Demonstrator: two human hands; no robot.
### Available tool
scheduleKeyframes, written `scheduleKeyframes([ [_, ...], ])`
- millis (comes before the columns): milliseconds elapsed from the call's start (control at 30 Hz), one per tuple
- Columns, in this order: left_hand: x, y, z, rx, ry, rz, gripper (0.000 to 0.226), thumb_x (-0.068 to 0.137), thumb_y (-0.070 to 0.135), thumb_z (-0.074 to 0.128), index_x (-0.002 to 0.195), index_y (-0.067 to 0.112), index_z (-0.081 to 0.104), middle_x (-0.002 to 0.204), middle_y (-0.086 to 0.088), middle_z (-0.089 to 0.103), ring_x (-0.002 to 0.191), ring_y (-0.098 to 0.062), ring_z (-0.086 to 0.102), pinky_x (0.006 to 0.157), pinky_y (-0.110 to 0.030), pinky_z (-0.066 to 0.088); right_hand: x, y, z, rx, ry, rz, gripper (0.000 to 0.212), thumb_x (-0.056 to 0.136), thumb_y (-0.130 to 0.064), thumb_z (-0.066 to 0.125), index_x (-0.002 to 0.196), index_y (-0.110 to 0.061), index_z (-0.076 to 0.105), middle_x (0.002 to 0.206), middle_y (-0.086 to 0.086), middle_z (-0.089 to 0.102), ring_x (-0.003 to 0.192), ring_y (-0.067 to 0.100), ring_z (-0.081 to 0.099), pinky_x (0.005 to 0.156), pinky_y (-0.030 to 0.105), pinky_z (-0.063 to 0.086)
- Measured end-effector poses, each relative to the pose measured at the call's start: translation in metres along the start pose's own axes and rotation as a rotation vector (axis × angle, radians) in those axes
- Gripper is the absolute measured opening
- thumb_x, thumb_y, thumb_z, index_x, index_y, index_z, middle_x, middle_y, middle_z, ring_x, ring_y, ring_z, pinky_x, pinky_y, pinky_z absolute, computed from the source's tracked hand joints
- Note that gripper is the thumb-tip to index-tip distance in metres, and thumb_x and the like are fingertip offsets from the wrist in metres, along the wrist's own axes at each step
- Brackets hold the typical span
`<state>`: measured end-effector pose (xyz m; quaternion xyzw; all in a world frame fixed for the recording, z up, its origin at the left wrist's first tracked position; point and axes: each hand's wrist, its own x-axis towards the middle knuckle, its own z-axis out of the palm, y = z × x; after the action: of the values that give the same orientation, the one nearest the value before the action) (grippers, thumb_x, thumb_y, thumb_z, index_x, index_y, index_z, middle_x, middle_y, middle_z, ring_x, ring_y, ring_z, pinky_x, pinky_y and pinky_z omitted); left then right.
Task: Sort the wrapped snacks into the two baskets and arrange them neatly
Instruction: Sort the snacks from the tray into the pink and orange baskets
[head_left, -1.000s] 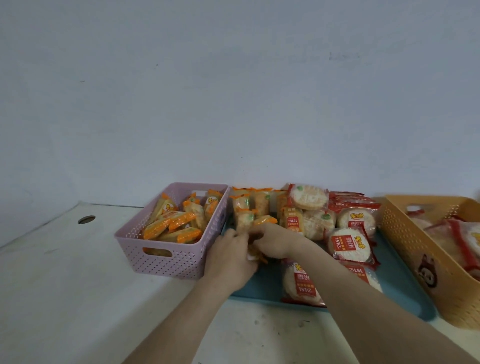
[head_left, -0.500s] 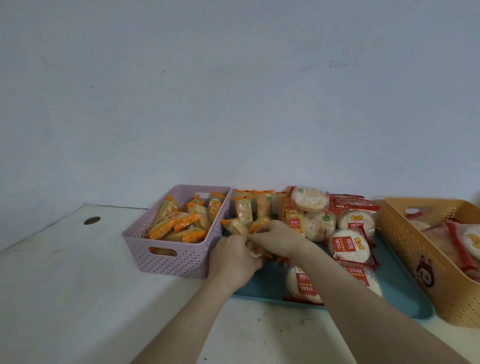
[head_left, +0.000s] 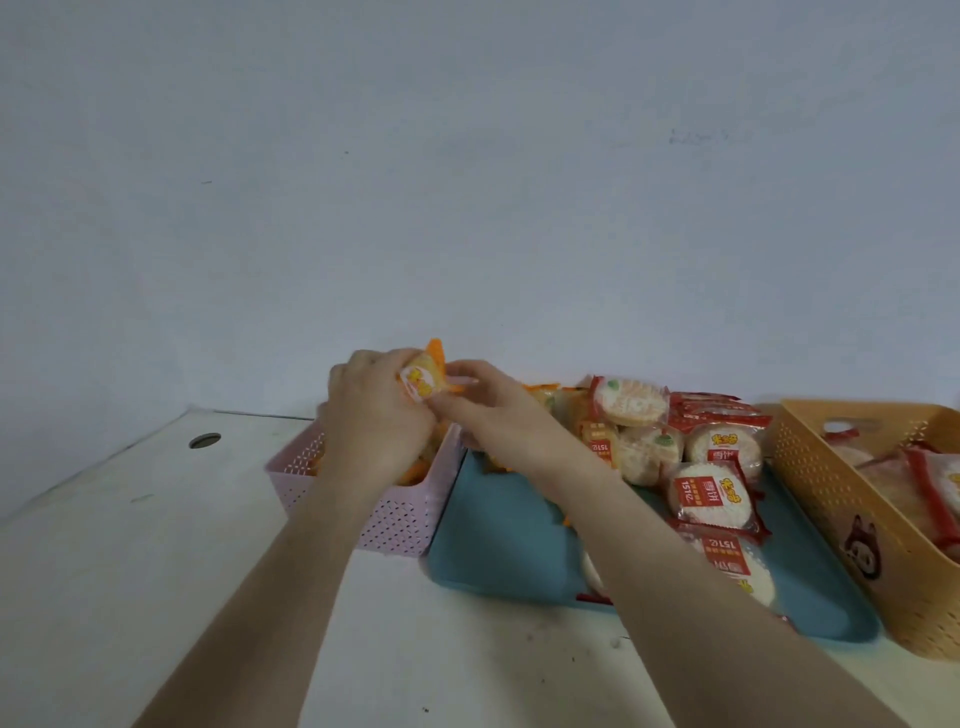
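Observation:
My left hand (head_left: 371, 415) and my right hand (head_left: 488, 410) together hold a small orange-wrapped snack (head_left: 423, 382) above the pink basket (head_left: 400, 514). The hands hide most of the orange snacks inside that basket. A teal tray (head_left: 498, 545) lies right of the pink basket and carries red-wrapped round rice crackers (head_left: 711, 493) and a few orange snacks (head_left: 545, 397) at its back. At the far right stands the yellow basket (head_left: 841, 519), with red-wrapped crackers (head_left: 930, 483) in it.
A white table (head_left: 156, 571) bears everything; it has a round cable hole (head_left: 204, 440) at its back left. A plain grey wall runs right behind the baskets. My right forearm crosses the front of the tray.
Both hands lifted off the tray and moved up and left over the pink basket, carrying an orange-wrapped snack. The camera view shifted too.

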<state>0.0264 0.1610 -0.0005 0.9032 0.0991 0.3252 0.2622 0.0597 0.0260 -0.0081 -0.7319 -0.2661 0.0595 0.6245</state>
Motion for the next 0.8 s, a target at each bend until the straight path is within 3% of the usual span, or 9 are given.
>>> scheduleKeyframes([
  [67, -0.001, -0.021, 0.008, 0.147, -0.12, -0.076, 0.059, 0.079, 0.028, 0.068, 0.135, 0.025, 0.05, 0.131, -0.011, 0.049, 0.123, -0.032, 0.041, 0.1, -0.046, 0.039, -0.003, 0.007, 0.003, -0.284, -0.057, -0.025, 0.049, 0.087, -0.028, 0.065, 0.133, -0.018, 0.051, 0.116, -0.003, 0.061, 0.1, 0.012, 0.057, 0.088, 0.027, 0.047],
  [133, -0.01, -0.035, 0.02, 0.169, -0.137, -0.061, 0.063, 0.077, 0.028, 0.072, 0.135, 0.02, 0.048, 0.133, -0.013, 0.049, 0.124, -0.035, 0.041, 0.102, -0.048, 0.037, -0.017, 0.009, -0.008, -0.495, -0.066, -0.009, 0.05, 0.088, -0.027, 0.061, 0.136, -0.018, 0.049, 0.114, 0.0, 0.062, 0.102, 0.015, 0.057, 0.09, 0.031, 0.046],
  [267, -0.031, -0.022, 0.04, 0.122, 0.058, 0.206, 0.039, 0.077, 0.008, 0.067, 0.114, 0.016, 0.065, 0.123, -0.011, 0.059, 0.117, -0.034, 0.05, 0.102, -0.047, 0.032, -0.048, 0.008, -0.05, -0.854, 0.096, -0.014, 0.032, 0.087, -0.028, 0.053, 0.117, -0.021, 0.06, 0.111, 0.006, 0.065, 0.107, 0.03, 0.058, 0.088, 0.041, 0.048],
  [367, -0.043, 0.005, 0.053, 0.238, 0.033, 0.31, 0.034, 0.074, 0.01, 0.063, 0.104, 0.023, 0.069, 0.121, -0.005, 0.06, 0.117, -0.03, 0.052, 0.104, -0.052, 0.03, -0.075, 0.007, -0.09, -1.07, 0.208, 0.122, 0.042, 0.087, -0.028, 0.053, 0.129, -0.025, 0.052, 0.125, 0.008, 0.056, 0.119, 0.032, 0.048, 0.095, 0.045, 0.045],
  [433, -0.043, 0.005, 0.057, 0.36, -0.079, 0.28, 0.041, 0.08, 0.019, 0.057, 0.12, 0.025, 0.062, 0.13, -0.005, 0.054, 0.125, -0.028, 0.045, 0.105, -0.056, 0.03, -0.102, 0.004, -0.123, -1.172, 0.276, 0.228, 0.049, 0.087, -0.024, 0.053, 0.136, -0.025, 0.046, 0.134, 0.008, 0.049, 0.126, 0.031, 0.041, 0.1, 0.047, 0.042],
  [567, -0.025, -0.035, 0.053, 0.565, -0.217, 0.173, 0.047, 0.097, 0.037, 0.033, 0.142, 0.032, 0.043, 0.152, -0.005, 0.037, 0.14, -0.029, 0.031, 0.111, -0.057, 0.023, -0.139, 0.005, -0.175, -1.327, 0.393, 0.388, 0.045, 0.09, -0.028, 0.049, 0.134, -0.026, 0.043, 0.134, 0.009, 0.048, 0.126, 0.032, 0.04, 0.101, 0.052, 0.039],
  [700, -0.028, -0.014, 0.058, 0.648, -0.281, 0.11, 0.053, 0.096, 0.04, 0.032, 0.147, 0.027, 0.028, 0.155, -0.013, 0.027, 0.142, -0.039, 0.02, 0.111, -0.063, 0.018, -0.165, 0.027, -0.194, -1.402, 0.391, 0.529, 0.043, 0.091, -0.021, 0.045, 0.133, -0.021, 0.039, 0.127, 0.013, 0.052, 0.116, 0.033, 0.053, 0.088, 0.045, 0.051],
  [800, -0.048, 0.033, 0.074, 0.411, -0.171, 0.344, 0.048, 0.09, 0.032, 0.034, 0.131, 0.014, 0.051, 0.137, -0.014, 0.049, 0.127, -0.037, 0.043, 0.101, -0.057, 0.036, -0.176, 0.045, -0.193, -1.393, 0.375, 0.439, 0.036, 0.09, -0.012, 0.049, 0.124, -0.022, 0.045, 0.107, 0.004, 0.061, 0.089, 0.025, 0.064, 0.067, 0.035, 0.056],
])
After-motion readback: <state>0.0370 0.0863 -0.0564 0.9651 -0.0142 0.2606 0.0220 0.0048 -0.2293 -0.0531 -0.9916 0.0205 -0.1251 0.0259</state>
